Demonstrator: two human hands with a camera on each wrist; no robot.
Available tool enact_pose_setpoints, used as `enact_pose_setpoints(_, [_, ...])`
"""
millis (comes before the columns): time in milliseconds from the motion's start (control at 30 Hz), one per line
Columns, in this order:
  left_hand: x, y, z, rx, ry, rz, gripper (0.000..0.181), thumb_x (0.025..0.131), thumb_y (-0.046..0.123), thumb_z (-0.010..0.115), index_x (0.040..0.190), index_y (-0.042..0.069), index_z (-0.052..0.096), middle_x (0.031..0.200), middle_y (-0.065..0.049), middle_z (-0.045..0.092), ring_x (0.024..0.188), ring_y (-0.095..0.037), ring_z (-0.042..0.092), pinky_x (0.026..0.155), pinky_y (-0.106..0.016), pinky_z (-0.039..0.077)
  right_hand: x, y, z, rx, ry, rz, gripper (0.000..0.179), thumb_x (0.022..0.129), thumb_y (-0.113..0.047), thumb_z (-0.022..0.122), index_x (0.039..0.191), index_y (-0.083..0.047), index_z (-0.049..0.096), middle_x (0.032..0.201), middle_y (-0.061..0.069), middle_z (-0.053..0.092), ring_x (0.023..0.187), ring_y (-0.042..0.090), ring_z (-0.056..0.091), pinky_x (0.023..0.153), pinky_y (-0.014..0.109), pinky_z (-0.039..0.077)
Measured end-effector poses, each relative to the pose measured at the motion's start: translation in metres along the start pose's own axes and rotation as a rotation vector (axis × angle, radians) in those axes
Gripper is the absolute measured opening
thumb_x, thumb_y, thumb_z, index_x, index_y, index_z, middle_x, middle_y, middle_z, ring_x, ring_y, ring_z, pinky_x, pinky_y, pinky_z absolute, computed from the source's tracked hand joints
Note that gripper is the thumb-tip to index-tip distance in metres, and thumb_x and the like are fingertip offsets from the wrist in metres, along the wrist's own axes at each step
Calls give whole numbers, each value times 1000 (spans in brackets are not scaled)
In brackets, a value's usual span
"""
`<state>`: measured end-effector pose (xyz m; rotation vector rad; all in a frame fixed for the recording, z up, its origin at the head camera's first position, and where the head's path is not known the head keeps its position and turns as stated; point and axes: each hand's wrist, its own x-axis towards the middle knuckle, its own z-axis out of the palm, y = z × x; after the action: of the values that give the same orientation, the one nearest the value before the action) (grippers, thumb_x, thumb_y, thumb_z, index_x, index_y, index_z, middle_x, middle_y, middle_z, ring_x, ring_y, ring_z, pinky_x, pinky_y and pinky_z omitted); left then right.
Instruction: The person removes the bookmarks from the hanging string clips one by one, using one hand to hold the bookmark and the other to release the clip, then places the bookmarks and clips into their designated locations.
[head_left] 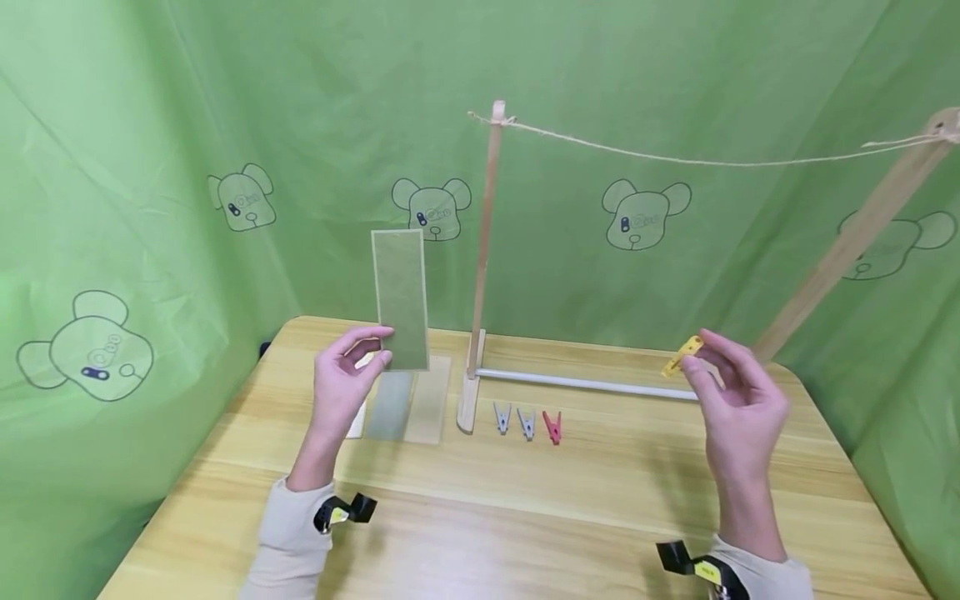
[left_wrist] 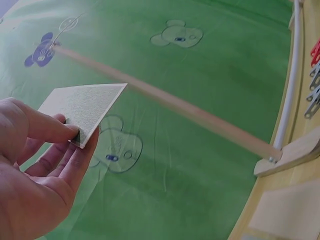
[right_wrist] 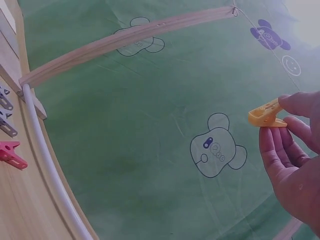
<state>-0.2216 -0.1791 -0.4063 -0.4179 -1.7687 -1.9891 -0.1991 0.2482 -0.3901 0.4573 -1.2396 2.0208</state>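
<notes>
My left hand [head_left: 345, 383] pinches a thin rectangular sheet [head_left: 402, 292] by its lower left edge, thumb in front. The sheet has a pale border and a see-through, greenish-looking middle, and stands upright in the air. In the left wrist view the same sheet [left_wrist: 87, 102] looks grey and grainy. A yellow clothespin [head_left: 681, 357] is pinched in my right hand [head_left: 742, 412], above the right part of the table. The right wrist view shows the thumb on one arm of the clothespin [right_wrist: 262, 117] and fingers against the other.
A string [head_left: 675, 159] sags between a wooden post [head_left: 486, 242] and another post [head_left: 847, 242], joined low by a white rod [head_left: 585, 382]. Two grey clothespins [head_left: 527, 423] and a red clothespin [head_left: 552, 427] lie before the rod. Flat strips [head_left: 390, 408] lie at left.
</notes>
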Motion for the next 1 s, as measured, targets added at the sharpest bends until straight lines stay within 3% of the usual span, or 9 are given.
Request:
enact_pose_setpoints(267, [5,2,-14,6,45,-26,31,84,-24,64,114,-18,64,113,-8,71,99,-17,68,85,-26,62,-1,4,-1,-98,-16,16,37,81,27,67,117,28,57,107,24,67,97,25,69,94,31,59])
enact_pose_setpoints(433, [7,1,-22,30,66,-35,30,84,-24,64,112,-13,68,115,-14,70,97,-18,68,83,-24,62,-2,8,-3,-121,-22,26,37,81,27,68,117,28,58,109,25,66,96,25,69,90,29,60])
enact_pose_setpoints(700, [9,-3,-39,70,68,-66,32,85,-23,64,116,-18,64,115,-5,69,97,-15,68,83,-21,61,-4,18,-3,-205,-28,59,36,82,21,73,117,23,63,109,21,67,96,21,70,90,27,60])
enact_pose_setpoints(1000, [7,-11,-54,97,37,-135,33,86,-20,66,119,-18,62,116,-2,69,98,-15,67,84,-20,60,-7,24,-7,-336,-29,102,35,84,14,76,118,16,67,110,19,67,97,19,69,92,26,59])
